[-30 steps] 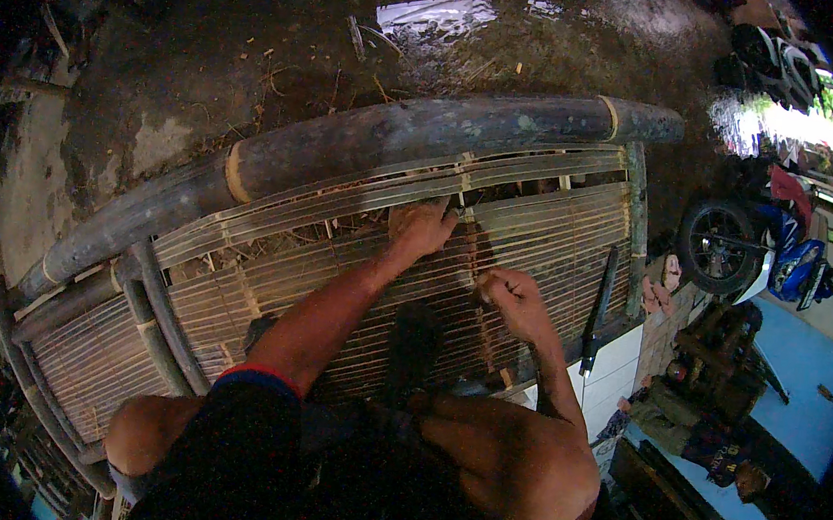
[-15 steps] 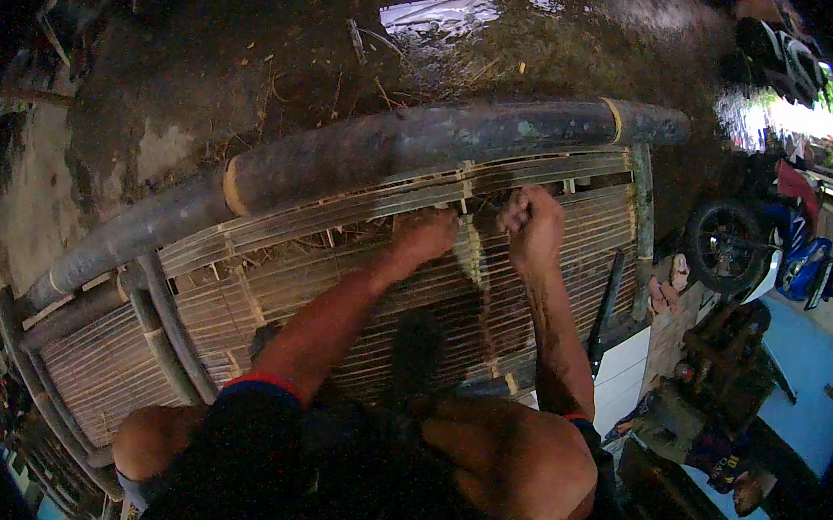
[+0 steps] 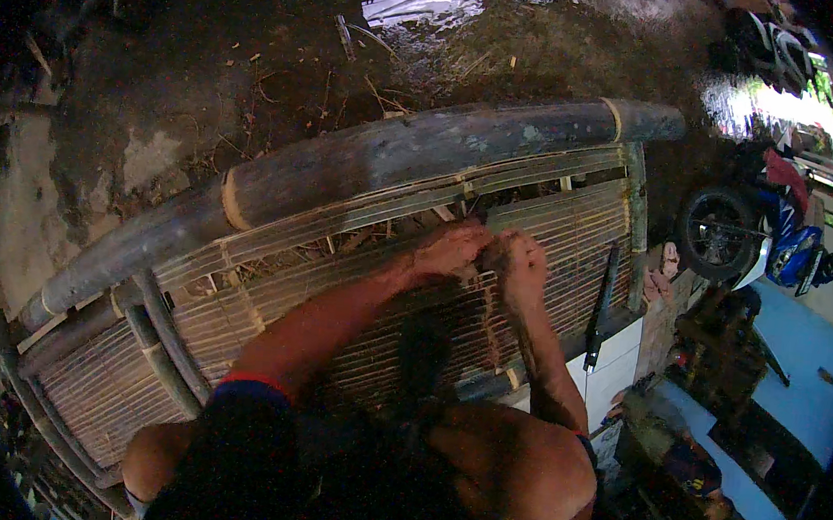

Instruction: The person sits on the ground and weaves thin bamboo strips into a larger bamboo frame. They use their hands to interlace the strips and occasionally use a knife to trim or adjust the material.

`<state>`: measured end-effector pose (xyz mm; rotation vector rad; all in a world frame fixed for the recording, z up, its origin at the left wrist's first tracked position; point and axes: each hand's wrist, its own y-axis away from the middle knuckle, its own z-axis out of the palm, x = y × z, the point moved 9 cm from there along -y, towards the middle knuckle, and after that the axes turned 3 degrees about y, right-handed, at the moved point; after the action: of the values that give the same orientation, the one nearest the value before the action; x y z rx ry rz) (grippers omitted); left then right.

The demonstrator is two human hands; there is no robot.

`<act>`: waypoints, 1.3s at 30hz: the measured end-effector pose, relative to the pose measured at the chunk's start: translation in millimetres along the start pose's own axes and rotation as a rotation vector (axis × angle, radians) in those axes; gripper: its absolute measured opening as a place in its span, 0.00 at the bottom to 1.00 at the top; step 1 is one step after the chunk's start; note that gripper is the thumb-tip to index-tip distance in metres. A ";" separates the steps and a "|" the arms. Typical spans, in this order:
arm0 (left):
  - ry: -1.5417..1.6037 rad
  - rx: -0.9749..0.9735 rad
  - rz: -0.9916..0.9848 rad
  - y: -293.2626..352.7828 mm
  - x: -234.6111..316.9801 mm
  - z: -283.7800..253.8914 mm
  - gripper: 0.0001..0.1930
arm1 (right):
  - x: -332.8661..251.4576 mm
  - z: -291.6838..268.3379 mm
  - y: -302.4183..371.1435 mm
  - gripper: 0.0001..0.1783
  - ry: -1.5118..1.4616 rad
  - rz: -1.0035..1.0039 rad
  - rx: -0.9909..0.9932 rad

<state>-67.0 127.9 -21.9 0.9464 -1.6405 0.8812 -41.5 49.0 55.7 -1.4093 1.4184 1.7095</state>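
My left hand (image 3: 451,250) and my right hand (image 3: 520,265) meet, almost touching, above a bamboo slat platform (image 3: 573,228). Both have curled fingers. A small dark shape shows between the fingertips, but it is too dim to make out. Under and around them run thin split-bamboo strips in close rows, crossed by pale binding lines. Just beyond the hands a gap in the strips (image 3: 380,233) shows the dark ground below. A thick bamboo pole (image 3: 425,140) bounds the platform's far side.
A long dark tool, perhaps a saw (image 3: 602,307), lies on the platform's right end. Bamboo posts (image 3: 165,339) rise at the left. Farther right are a blue motorbike (image 3: 794,253), a pair of sandals (image 3: 665,273) and another person (image 3: 683,453). Earth floor (image 3: 286,48) spreads beyond the pole.
My right hand has come toward me and slightly left. My left hand has moved right, so the two now meet. The view has shifted slightly.
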 end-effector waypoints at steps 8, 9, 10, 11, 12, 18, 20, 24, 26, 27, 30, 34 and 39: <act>0.226 0.126 0.038 31.6 -12.5 5.5 0.22 | -7.2 27.2 28.5 0.13 0.263 -0.032 -0.007; 0.200 0.184 0.060 30.1 -3.4 -0.3 0.22 | -14.9 24.3 28.9 0.13 0.264 -0.076 -0.009; 0.158 0.247 0.058 34.0 6.9 -14.1 0.21 | -21.4 22.7 28.3 0.15 0.350 -0.091 -0.026; -0.115 0.321 0.038 43.7 22.6 -26.7 0.20 | -5.6 9.5 25.5 0.16 0.260 -0.035 -0.008; -0.375 0.386 0.035 45.7 42.0 -36.1 0.20 | 16.6 -12.8 28.1 0.17 0.183 0.022 0.029; -0.452 0.122 -0.669 41.4 -10.5 -46.9 0.23 | 82.5 -114.6 17.5 0.17 0.139 0.001 0.317; -0.381 0.128 -0.718 50.5 -31.6 -44.5 0.24 | 65.5 -128.6 17.1 0.16 0.425 -0.092 0.356; -0.507 0.121 -0.637 54.1 -30.7 -50.8 0.25 | 34.0 -172.7 38.8 0.13 0.595 -0.113 0.563; -0.540 0.160 -0.635 67.2 -36.3 -48.3 0.25 | 7.5 -177.3 53.0 0.19 1.242 -0.354 0.664; -0.571 0.179 -0.623 66.9 -30.0 -48.2 0.25 | 5.9 -181.2 49.9 0.19 1.264 -0.390 0.654; -0.659 0.207 -0.489 37.2 27.3 -37.7 0.24 | -10.9 -194.4 32.5 0.22 1.302 -0.473 0.609; -0.634 0.285 -0.147 6.1 83.3 -35.1 0.21 | -17.2 -122.8 -24.3 0.22 1.224 -0.746 0.283; -0.653 0.124 -0.084 -32.8 129.4 -55.7 0.14 | -13.3 -119.9 -63.4 0.23 1.240 -0.698 0.210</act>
<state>-39.8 141.9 119.4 1.4868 -2.0825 0.6534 64.0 -37.3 52.6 -2.5631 1.2413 0.1377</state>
